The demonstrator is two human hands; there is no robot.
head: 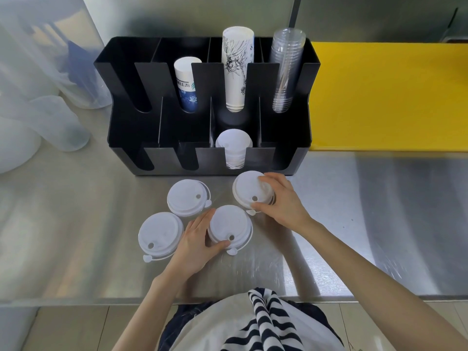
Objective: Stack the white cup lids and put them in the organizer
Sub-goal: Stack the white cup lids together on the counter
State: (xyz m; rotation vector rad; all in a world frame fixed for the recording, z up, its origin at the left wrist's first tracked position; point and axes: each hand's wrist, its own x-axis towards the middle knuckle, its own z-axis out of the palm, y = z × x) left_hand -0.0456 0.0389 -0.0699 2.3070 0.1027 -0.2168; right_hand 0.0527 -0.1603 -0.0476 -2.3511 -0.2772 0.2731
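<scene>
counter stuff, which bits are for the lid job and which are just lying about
For the job: four loose lids, two held by the left hand and right hand; lid stack; organizer.

Lying about: paper cups, clear cups, yellow board, plastic jugs.

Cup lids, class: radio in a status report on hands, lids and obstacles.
Left hand grips the near lid stack; right hand grips the stack by the organizer. Two lids loose. Front slot holds lids. Path clear.
</scene>
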